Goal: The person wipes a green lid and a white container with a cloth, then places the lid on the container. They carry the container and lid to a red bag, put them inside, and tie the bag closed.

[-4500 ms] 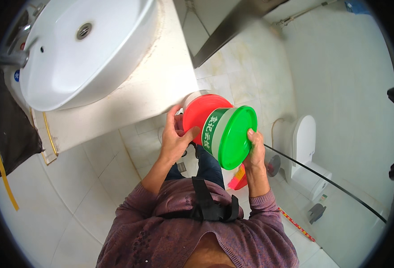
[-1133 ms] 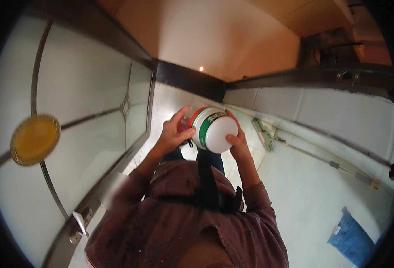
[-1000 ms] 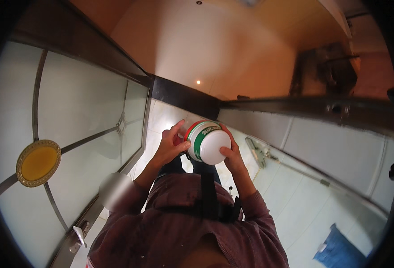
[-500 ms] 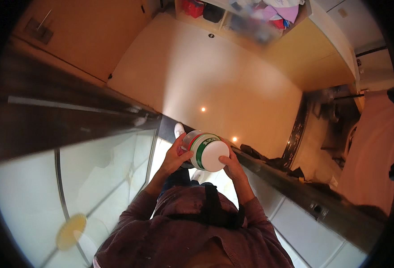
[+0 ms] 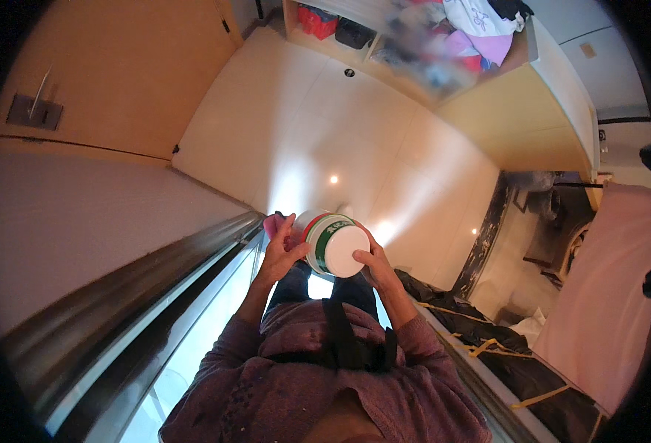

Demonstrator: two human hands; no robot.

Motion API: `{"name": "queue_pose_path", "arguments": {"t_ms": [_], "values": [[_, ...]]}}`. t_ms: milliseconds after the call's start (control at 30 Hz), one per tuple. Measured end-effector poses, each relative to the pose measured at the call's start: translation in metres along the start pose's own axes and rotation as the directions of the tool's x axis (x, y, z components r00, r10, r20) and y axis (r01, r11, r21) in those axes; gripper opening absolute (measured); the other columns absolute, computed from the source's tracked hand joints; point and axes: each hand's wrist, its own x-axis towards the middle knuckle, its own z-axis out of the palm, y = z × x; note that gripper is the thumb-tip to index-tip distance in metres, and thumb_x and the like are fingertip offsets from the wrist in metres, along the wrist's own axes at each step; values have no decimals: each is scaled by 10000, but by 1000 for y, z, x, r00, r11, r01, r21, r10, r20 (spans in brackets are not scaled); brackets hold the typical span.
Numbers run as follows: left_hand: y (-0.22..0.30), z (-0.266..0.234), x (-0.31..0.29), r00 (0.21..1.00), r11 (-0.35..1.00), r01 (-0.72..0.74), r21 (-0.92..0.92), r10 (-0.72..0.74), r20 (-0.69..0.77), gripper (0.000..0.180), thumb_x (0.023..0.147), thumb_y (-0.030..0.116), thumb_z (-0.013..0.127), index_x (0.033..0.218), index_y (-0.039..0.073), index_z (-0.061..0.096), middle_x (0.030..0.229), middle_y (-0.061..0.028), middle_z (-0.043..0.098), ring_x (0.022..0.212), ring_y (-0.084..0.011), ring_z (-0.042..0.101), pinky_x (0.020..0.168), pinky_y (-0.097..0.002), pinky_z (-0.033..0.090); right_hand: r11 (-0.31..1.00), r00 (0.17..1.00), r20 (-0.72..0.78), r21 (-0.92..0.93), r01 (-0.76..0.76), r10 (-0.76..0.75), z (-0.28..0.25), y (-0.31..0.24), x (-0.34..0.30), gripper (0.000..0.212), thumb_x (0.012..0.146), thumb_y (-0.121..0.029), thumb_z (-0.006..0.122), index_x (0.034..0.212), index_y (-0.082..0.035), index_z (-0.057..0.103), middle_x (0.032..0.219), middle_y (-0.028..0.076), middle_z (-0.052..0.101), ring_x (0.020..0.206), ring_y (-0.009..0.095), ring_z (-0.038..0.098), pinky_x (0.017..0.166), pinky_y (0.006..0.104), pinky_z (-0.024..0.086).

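A round tub (image 5: pixel 330 240) is held tilted in front of my waist. It has a flat white end, a green band, a thin red stripe and a paler, see-through-looking side. My left hand (image 5: pixel 279 255) grips its left side, fingers partly hidden behind it. Beside those fingers shows a small pink-red item (image 5: pixel 271 224), perhaps a cloth; I cannot tell exactly how it is held. Around the tub's right side wraps my right hand (image 5: pixel 375 262), its thumb resting on the white end.
Left of me is a wooden door (image 5: pixel 118 66) with a metal handle. Ahead, an open cabinet (image 5: pixel 502 122) holds clothes and bags. A bed with a pink cover (image 5: pixel 598 288) stands to the right. Black bags with yellow straps (image 5: pixel 499 351) lie at the lower right, beside a door frame.
I have moved forward through the doorway, so the glass panels on the left have slid back and the black bags show more. Both hands still hold the tub.
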Motion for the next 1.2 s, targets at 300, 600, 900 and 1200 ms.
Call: {"name": "queue_pose_path", "arguments": {"t_ms": [300,600,900,1200], "values": [[67,15,96,993,974,23,224,4,-121,683,751,70,650,1329,21,289,932,-46,533,869,-151,545,778,-294,471,974,965,170,70,-216,202,-18,-94,113,800,720,-183,652,1378,-83,208,1283,116,394,1144,227,425,957,345,376],[110,61,161,978,991,28,130,0,-209,695,745,65,642,1342,68,288,1175,-156,492,1001,-225,543,807,-346,490,972,950,211,-8,-236,232,-44,-170,171,745,711,-211,654,1341,-78,278,1239,116,418,1147,237,422,949,361,390],[144,22,265,986,993,97,63,-87,-140,708,745,160,665,1327,12,290,1156,-172,498,1025,-251,528,880,-351,434,980,976,134,71,-184,173,-32,-207,269,745,672,-182,687,1319,-70,336,1214,112,457,1113,235,458,973,350,372],[222,-12,393,1000,977,8,214,-6,-9,742,775,232,656,1347,6,241,1200,-185,468,1116,-274,467,959,-375,371,962,993,-4,246,-117,121,-11,-275,356,720,634,-262,708,1228,-9,388,1113,136,525,1023,260,527,910,375,432]]}}
